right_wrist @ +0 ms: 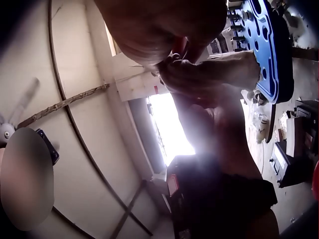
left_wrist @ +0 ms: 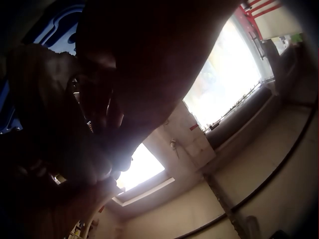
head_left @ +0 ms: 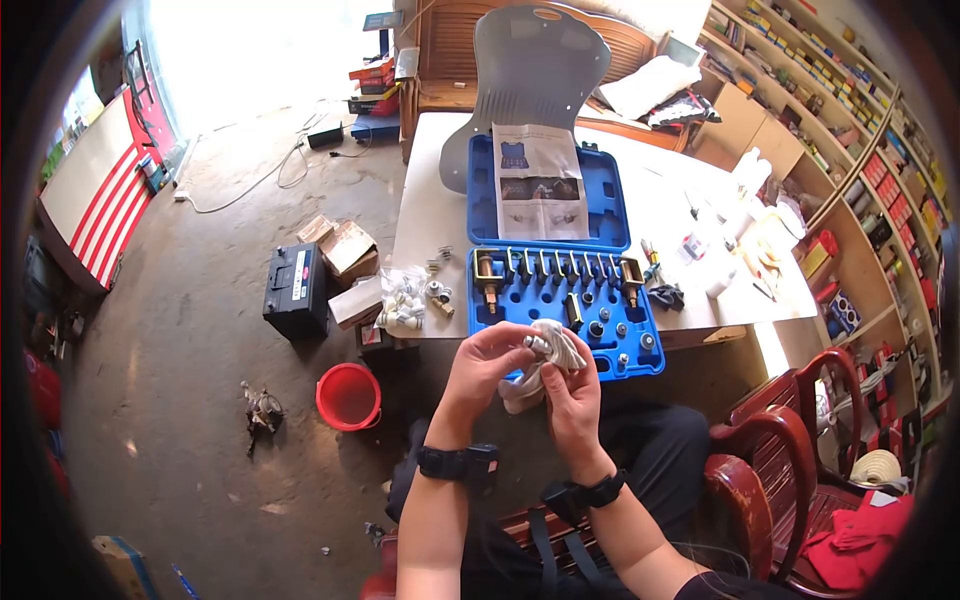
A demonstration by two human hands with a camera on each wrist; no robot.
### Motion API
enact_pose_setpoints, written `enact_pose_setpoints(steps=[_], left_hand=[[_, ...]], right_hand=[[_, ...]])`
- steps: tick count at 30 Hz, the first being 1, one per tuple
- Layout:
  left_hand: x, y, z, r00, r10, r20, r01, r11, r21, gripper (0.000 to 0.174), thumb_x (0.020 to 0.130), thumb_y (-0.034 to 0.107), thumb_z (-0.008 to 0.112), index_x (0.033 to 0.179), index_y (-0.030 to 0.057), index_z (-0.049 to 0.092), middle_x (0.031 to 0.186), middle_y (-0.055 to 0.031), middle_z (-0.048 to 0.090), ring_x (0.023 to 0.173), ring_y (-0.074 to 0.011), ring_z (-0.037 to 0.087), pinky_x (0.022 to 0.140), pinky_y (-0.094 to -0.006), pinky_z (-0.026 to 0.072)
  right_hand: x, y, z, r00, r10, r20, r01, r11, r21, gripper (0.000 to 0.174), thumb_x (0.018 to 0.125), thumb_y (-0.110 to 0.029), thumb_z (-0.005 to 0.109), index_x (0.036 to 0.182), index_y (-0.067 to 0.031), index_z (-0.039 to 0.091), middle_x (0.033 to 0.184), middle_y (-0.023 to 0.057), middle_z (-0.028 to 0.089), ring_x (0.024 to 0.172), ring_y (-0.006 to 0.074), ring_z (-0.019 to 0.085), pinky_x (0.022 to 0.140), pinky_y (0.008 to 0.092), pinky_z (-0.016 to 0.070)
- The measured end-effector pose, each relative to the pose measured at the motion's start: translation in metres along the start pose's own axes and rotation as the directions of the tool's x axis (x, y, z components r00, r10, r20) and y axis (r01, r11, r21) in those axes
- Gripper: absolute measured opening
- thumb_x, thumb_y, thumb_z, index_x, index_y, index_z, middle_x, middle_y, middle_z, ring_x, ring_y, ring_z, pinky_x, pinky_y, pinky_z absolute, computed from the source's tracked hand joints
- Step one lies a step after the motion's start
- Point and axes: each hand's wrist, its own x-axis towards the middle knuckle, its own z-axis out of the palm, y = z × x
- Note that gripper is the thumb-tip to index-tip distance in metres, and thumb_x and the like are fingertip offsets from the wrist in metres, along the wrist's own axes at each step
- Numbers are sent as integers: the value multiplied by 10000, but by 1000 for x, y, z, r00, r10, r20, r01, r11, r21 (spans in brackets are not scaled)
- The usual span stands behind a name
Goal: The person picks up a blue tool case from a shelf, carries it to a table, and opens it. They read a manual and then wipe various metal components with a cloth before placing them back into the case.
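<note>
Both hands meet in front of the blue tool case (head_left: 650, 310), close over its near edge in the head view. My left hand (head_left: 478, 368) pinches a small silver cylindrical metal part (head_left: 537, 344). A bunched white cloth (head_left: 567, 350) is gripped by my right hand (head_left: 574, 400) and wraps against the part; its loose end hangs below. Most of the case's lower left is hidden behind the hands. In the left wrist view the hands are dark silhouettes, and the right wrist view shows the cloth (right_wrist: 239, 69) in shadow beside the case.
Fittings stand in the case, whose raised lid carries a printed sheet (head_left: 543, 190). A bag of white parts (head_left: 404, 300) lies at the white table's left edge. On the floor are a black battery (head_left: 297, 292) and a red bucket (head_left: 349, 397). Wooden chairs (head_left: 790, 450) stand at right.
</note>
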Motion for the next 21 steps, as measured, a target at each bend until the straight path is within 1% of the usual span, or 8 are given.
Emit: enact_pose_setpoints(steps=[5, 6, 9, 12, 14, 16, 18, 21], left_hand=[[2, -4, 0, 996, 54, 70, -55, 998, 22, 247, 838, -47, 695, 1083, -11, 682, 1024, -40, 612, 968, -128, 616, 856, -260, 515], [2, -3, 1, 996, 56, 72, -58, 998, 19, 247, 838, -47, 695, 1083, -11, 682, 1024, -40, 612, 968, -128, 616, 856, -260, 515], [0, 2, 5, 995, 54, 81, -60, 996, 67, 231, 841, -39, 697, 1071, -15, 696, 1029, -38, 613, 964, -130, 615, 860, -256, 510], [-1, 3, 5, 994, 26, 108, -38, 993, 113, 243, 869, 28, 707, 1109, -4, 701, 1017, -33, 616, 974, -118, 598, 842, -250, 488], [-2, 2, 5, 994, 25, 109, -42, 987, 155, 239, 882, 36, 689, 1117, -7, 695, 1015, -37, 624, 969, -114, 597, 840, -244, 477], [1, -4, 3, 993, 104, 51, -110, 984, 143, 235, 891, 37, 676, 1123, 3, 693, 1016, -34, 636, 972, -100, 589, 830, -239, 471], [2, -4, 3, 991, 50, -121, -48, 999, 21, 261, 905, 48, 671, 1165, 17, 669, 1022, -28, 687, 867, -72, 590, 784, -222, 464], [8, -5, -6, 982, 55, -179, -23, 984, 179, 254, 893, 40, 678, 1146, 7, 677, 967, -33, 705, 838, -65, 603, 751, -216, 474]], right_hand=[[1, 0, 2, 998, 0, -56, -2, 999, -38, 313, 946, -59, 635, 1214, -38, 477, 1154, 77, 612, 1050, 135, 609, 913, 263, 496], [1, 0, 0, 999, -2, -54, 0, 999, -42, 313, 946, -59, 635, 1214, -38, 477, 1154, 77, 612, 1050, 135, 609, 913, 263, 496], [0, -1, -3, 997, 34, -63, -32, 999, 33, 256, 932, -83, 664, 1129, -54, 503, 1073, 65, 637, 968, 123, 627, 854, 261, 516], [1, -5, -3, 992, 105, -66, -93, 984, 152, 228, 916, -110, 694, 1053, -75, 515, 1009, 52, 649, 903, 119, 635, 800, 262, 529], [1, -9, -7, 971, 233, -58, -218, 955, 202, 240, 907, -142, 712, 1038, -79, 521, 997, 49, 648, 884, 126, 638, 772, 265, 535], [0, -12, -17, 948, 318, -6, -314, 938, 146, 243, 926, -203, 694, 1043, -65, 532, 971, 48, 649, 856, 109, 634, 737, 264, 535], [-2, -8, -30, 941, 338, -30, -337, 941, 45, 236, 938, -206, 679, 1060, -55, 545, 957, 42, 649, 845, 102, 632, 732, 257, 530], [-10, -7, -52, 931, 348, -114, -349, 937, 4, 185, 958, -184, 648, 1054, -50, 565, 929, 23, 647, 806, 97, 630, 721, 250, 529]])
